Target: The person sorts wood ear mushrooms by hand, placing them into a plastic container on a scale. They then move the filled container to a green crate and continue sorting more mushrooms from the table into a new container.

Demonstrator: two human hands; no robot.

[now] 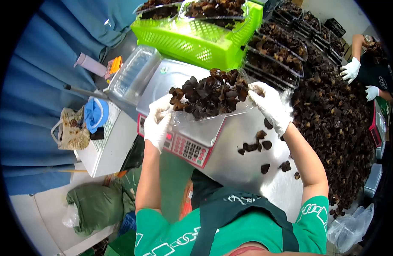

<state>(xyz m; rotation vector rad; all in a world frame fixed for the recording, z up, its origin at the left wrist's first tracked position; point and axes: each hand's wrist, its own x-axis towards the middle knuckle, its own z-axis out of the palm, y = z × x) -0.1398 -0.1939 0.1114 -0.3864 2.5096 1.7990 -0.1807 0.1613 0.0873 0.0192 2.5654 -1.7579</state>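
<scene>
A transparent plastic tray (196, 123), heaped with dark brown wood ear mushrooms (210, 94), is held level between my two gloved hands. My left hand (158, 124) grips its left end, thumb and fingers pinched on the rim. At the right end, my right hand (271, 106) has its fingers closed on the edge. The tray overlaps the metal plate of a red-framed digital scale (188, 150), whose keypad shows just below. Several loose mushroom pieces (259, 146) lie on the steel table (237, 164) to the right of the scale.
A bright green crate (183, 42) bearing filled trays stands behind the scale, beside stacked transparent trays (134, 74). A large mushroom heap (328, 128) and more filled trays (275, 55) cover the right side. A co-worker's gloved hand (351, 69) is over the heap's far edge.
</scene>
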